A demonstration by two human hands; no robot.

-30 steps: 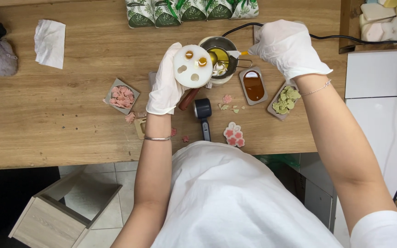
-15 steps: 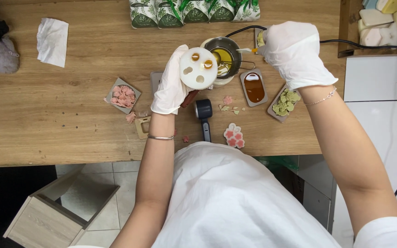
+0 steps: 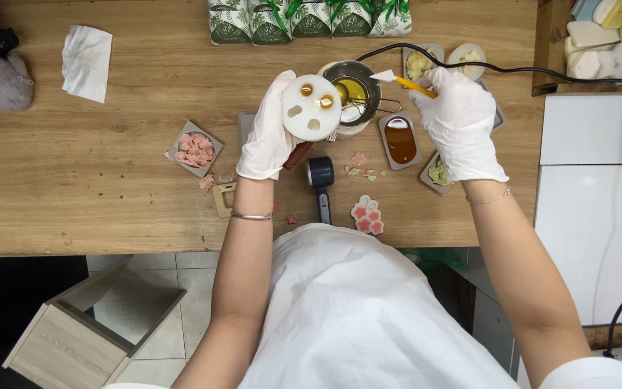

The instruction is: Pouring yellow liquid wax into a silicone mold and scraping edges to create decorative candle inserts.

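**Filling the round mould over the melting pot**

Left hand (image 3: pixel 268 140), gloved, wraps its fingers round the edge of a white round mould (image 3: pixel 312 106) and holds it raised just beside the metal pot (image 3: pixel 354 92), which holds yellow liquid. Four cavities show in the mould: two look filled amber, two look empty. Right hand (image 3: pixel 461 124), gloved, is closed on a yellow-handled tool (image 3: pixel 406 81) whose pale tip points toward the pot.

Doing it well, as I judge: keep the mould level so the filled cavities don't spill, hold it over or close to the pot to catch drips, and carry small amounts on the tool to each empty cavity.

Counts on the wooden table (image 3: pixel 131 180):
- one pot, one mould, one tool
- one tray of brown liquid (image 3: pixel 400 140)
- one dish of pink pieces (image 3: pixel 195 148)
- one pink flower block (image 3: pixel 367 215)
- four leaf-print packets (image 3: pixel 309 17) along the far edge
- one crumpled tissue (image 3: pixel 86 61)
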